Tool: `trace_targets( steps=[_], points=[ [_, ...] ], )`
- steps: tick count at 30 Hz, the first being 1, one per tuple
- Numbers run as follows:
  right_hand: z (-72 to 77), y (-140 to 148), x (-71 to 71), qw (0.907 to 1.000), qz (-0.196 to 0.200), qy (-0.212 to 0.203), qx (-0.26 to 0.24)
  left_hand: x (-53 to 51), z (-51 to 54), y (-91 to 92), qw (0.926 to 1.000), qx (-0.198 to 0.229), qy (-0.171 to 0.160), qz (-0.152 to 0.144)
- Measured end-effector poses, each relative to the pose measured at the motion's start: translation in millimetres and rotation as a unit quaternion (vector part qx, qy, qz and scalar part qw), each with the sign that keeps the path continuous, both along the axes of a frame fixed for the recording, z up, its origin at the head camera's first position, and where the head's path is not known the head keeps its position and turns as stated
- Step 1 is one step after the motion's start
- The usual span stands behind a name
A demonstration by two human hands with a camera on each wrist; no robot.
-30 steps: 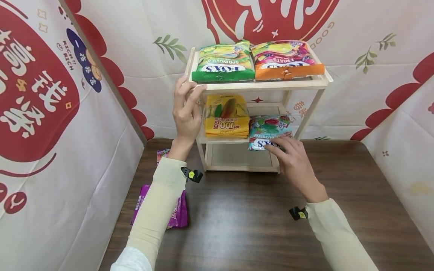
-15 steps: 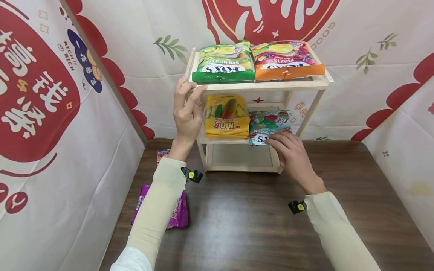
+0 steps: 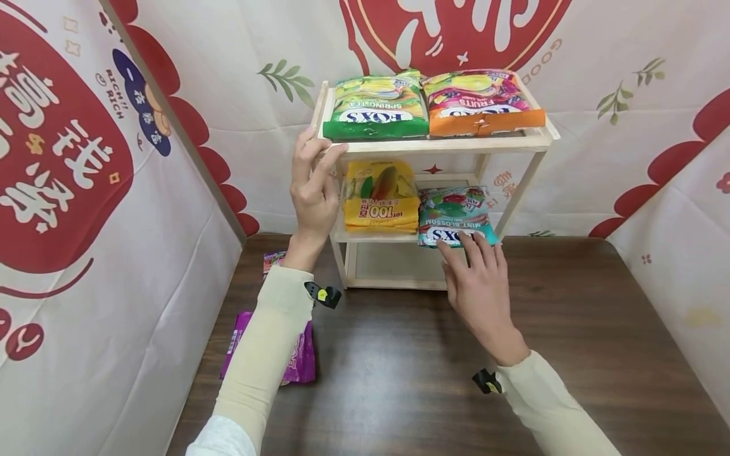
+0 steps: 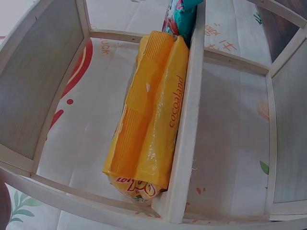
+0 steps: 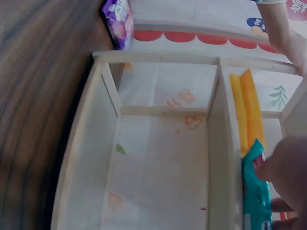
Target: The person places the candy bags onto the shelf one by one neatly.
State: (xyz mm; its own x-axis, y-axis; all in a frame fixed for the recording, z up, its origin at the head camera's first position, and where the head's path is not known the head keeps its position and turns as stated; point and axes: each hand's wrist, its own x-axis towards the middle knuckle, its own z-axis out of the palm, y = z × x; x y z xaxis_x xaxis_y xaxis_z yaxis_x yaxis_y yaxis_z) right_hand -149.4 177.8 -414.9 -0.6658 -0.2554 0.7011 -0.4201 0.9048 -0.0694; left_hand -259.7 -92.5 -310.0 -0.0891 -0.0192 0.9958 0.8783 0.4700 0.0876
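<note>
Left hand (image 3: 313,190) grips the near corner of the wooden rack (image 3: 445,146); thumb hidden, can't tell how firmly. Right hand (image 3: 480,285) is loosely spread, fingertips touching the front edge of the teal packet (image 3: 453,206), not visibly pinching. That packet lies on the rack's middle level just ahead of the right hand, beside the yellow packet (image 3: 381,209), its front edge seemingly overhanging. My take: push with flat fingers, square on, light force, so the wrapper doesn't buckle or ride up its neighbour; let the left hand brace, since the rack looks light. Green packet (image 3: 376,104) and orange-edged packet (image 3: 481,101) sit up top, beyond both hands. Dark wood-grain table (image 3: 388,354) below the hands, slightly glossy. Purple packet (image 3: 305,358) partly hidden by the left sleeve (image 3: 256,361). Printed cloth walls (image 3: 599,158) behind and either side.
</note>
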Motion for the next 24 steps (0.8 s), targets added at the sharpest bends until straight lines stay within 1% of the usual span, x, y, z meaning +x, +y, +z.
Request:
trace_targets(
  steps=[4,9,13,18,24],
  points=[
    [-3.4,-3.5,-5.9,0.9996,-0.015,0.012,-0.022,-0.1,-0.5,0.6,1.0000,0.000,-0.002,-0.002],
    [-4.8,-6.7,-15.4,0.9984,-0.038,0.040,-0.015,-0.3,-0.7,0.7,1.0000,0.002,-0.002,-0.001],
    [-6.6,-8.0,-22.7,0.9971,-0.048,0.057,-0.016,-0.2,-1.1,0.7,1.0000,0.000,-0.004,0.000],
    [-6.3,-8.2,-31.4,0.9975,-0.050,0.046,-0.018,-0.2,-1.7,0.5,1.0000,0.002,-0.005,0.000],
    [-1.8,-8.3,-38.8,0.9983,-0.038,0.042,-0.016,-0.6,-1.3,0.7,1.0000,0.005,-0.001,-0.002]
  ],
)
